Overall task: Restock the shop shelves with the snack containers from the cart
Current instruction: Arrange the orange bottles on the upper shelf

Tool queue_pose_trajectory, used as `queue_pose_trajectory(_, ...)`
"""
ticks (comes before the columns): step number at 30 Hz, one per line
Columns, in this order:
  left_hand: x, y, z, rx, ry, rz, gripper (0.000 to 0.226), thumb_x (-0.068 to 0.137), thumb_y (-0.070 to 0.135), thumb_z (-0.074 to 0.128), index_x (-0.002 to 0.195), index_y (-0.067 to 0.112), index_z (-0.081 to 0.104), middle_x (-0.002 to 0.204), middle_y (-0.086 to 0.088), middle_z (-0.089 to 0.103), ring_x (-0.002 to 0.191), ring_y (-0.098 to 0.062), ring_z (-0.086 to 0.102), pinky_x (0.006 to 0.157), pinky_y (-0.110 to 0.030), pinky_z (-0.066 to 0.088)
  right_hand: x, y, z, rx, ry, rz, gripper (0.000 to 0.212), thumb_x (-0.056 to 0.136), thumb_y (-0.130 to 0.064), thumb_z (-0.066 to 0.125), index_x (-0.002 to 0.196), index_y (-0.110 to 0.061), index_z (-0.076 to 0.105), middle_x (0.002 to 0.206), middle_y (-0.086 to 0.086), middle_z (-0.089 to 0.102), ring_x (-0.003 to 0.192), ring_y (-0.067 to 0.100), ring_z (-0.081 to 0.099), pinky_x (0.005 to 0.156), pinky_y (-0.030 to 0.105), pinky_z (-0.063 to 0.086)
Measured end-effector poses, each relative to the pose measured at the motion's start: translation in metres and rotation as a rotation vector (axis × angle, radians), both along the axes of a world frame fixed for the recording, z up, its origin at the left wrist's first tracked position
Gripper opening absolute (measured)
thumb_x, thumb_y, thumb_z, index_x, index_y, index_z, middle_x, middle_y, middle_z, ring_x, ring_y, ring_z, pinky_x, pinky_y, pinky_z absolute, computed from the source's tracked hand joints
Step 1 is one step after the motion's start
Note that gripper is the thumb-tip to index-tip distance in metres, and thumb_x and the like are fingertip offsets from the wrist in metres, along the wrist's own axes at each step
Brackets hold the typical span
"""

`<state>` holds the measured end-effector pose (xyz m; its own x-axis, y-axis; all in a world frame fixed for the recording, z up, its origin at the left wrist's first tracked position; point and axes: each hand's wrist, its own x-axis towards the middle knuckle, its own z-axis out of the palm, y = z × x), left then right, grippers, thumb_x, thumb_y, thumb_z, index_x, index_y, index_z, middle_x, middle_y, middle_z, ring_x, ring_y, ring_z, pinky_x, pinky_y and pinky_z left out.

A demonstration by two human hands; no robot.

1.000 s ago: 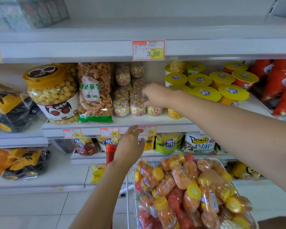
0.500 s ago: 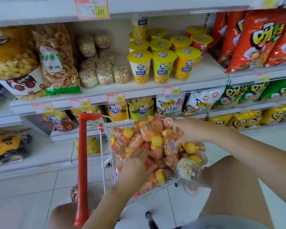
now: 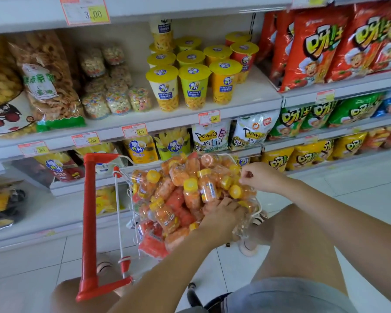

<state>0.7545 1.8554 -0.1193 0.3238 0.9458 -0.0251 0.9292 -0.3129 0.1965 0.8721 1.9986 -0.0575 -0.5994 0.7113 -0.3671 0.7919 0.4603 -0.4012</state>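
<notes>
Obs.: snack containers [image 3: 191, 195] (orange bottles, yellow caps) are lying heaped in the wire cart [image 3: 89, 222], which is standing on the floor in front of the shelves [image 3: 167, 122].

L hand [image 3: 221, 214] is reaching into the near-right part of the heap, palm down, fingers bent over the bottles and partly buried. Can't tell whether it's gripping one.

R hand [image 3: 261, 177] is hovering at the heap's right edge, fingers curled w/ tips bunched together beside a cap. Pinching anything? Can't tell.

Mid shelf is carrying small jars [image 3: 117, 101] and yellow-lidded cups [image 3: 194, 85], standing upright.
</notes>
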Motion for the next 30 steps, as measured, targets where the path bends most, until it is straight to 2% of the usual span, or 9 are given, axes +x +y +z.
queue_pose_trajectory(4, -0.011, -0.011, 0.004, -0.029, -0.333, 0.152, 0.068, 0.070, 0.036, 0.075, 0.131, 0.017, 0.050, 0.124, 0.000, 0.056, 0.117, -0.020, 0.045, 0.102, -0.032, 0.037, 0.003, 0.003, -0.008, -0.053, 0.034, -0.033, 0.013, 0.093, -0.029, 0.059, 0.085, -0.018, 0.060, 0.091, -0.007, 0.062, 0.081, 0.012, 0.059, 0.062, 0.023, 0.044)
queue_pose_trajectory(8, -0.027, -0.023, 0.026, -0.038, -0.644, 0.421, 0.065, 0.072, 0.036, 0.077, 0.128, 0.022, 0.048, 0.116, 0.003, 0.056, 0.107, -0.012, 0.052, 0.091, -0.023, 0.045, -0.008, 0.003, -0.014, -0.098, 0.025, -0.006, 0.016, 0.093, -0.031, 0.059, 0.100, -0.018, 0.063, 0.100, -0.004, 0.060, 0.085, 0.011, 0.056, 0.060, 0.018, 0.039)
queue_pose_trajectory(11, -0.045, -0.030, 0.040, -0.029, -0.707, 0.590, 0.070, 0.072, 0.042, 0.077, 0.130, 0.025, 0.043, 0.110, 0.004, 0.057, 0.097, -0.008, 0.056, 0.080, -0.015, 0.047, -0.019, 0.005, -0.015, -0.080, -0.026, 0.007, 0.014, 0.093, -0.034, 0.059, 0.099, -0.021, 0.058, 0.097, -0.006, 0.056, 0.079, 0.012, 0.056, 0.057, 0.022, 0.039)
queue_pose_trajectory(14, -0.070, -0.042, 0.054, 0.059, -0.803, 0.744, 0.063, 0.071, 0.041, 0.079, 0.122, 0.027, 0.045, 0.087, 0.013, 0.058, 0.072, 0.004, 0.056, 0.059, -0.008, 0.046, -0.029, 0.002, -0.010, 0.017, -0.014, 0.005, 0.010, 0.093, -0.028, 0.059, 0.093, -0.018, 0.057, 0.092, -0.001, 0.062, 0.070, 0.018, 0.060, 0.054, 0.029, 0.042)
queue_pose_trajectory(19, -0.121, -0.062, 0.059, 0.207, -0.934, 1.042, 0.051, 0.076, 0.030, 0.076, 0.117, 0.018, 0.047, 0.085, 0.014, 0.057, 0.067, 0.008, 0.056, 0.054, -0.006, 0.042, -0.063, -0.019, 0.014, 0.124, 0.196, 0.161, 0.027, 0.083, -0.038, 0.069, 0.103, -0.023, 0.058, 0.101, -0.008, 0.061, 0.084, 0.010, 0.058, 0.074, 0.031, 0.049)
queue_pose_trajectory(22, -0.137, -0.071, 0.052, 0.204, -1.025, 1.174, 0.049, 0.082, 0.035, 0.069, 0.120, 0.012, 0.048, 0.073, 0.007, 0.051, 0.055, -0.001, 0.047, 0.047, -0.008, 0.038, -0.086, -0.039, 0.018, 0.082, 0.164, 0.345, 0.054, 0.079, -0.044, 0.072, 0.127, -0.029, 0.051, 0.126, -0.016, 0.050, 0.102, 0.007, 0.053, 0.084, 0.027, 0.044)
queue_pose_trajectory(24, -0.140, -0.075, 0.045, 0.180, -1.095, 1.219, 0.052, 0.085, 0.036, 0.065, 0.127, 0.013, 0.046, 0.072, 0.006, 0.049, 0.057, -0.003, 0.043, 0.044, -0.007, 0.036, -0.096, -0.051, 0.009, 0.139, 0.105, 0.359, 0.063, 0.078, -0.047, 0.071, 0.132, -0.027, 0.046, 0.134, -0.009, 0.049, 0.113, 0.014, 0.051, 0.088, 0.029, 0.044)
queue_pose_trajectory(28, -0.138, -0.079, 0.039, 0.161, -1.166, 1.237, 0.051, 0.085, 0.033, 0.066, 0.130, 0.018, 0.048, 0.072, -0.011, 0.050, 0.058, -0.007, 0.039, 0.042, -0.008, 0.033, -0.107, -0.067, -0.011, 0.273, 0.114, 0.229, 0.049, 0.082, -0.041, 0.069, 0.120, -0.019, 0.047, 0.119, 0.000, 0.056, 0.105, 0.017, 0.049, 0.074, 0.026, 0.038)
queue_pose_trajectory(30, -0.138, -0.077, 0.043, 0.163, -1.179, 1.235, 0.050, 0.084, 0.034, 0.068, 0.127, 0.016, 0.050, 0.095, -0.028, 0.054, 0.062, -0.007, 0.043, 0.046, -0.009, 0.036, -0.110, -0.070, -0.014, 0.260, 0.129, 0.202, 0.048, 0.083, -0.037, 0.069, 0.121, -0.017, 0.047, 0.118, 0.001, 0.057, 0.105, 0.017, 0.050, 0.077, 0.025, 0.040)
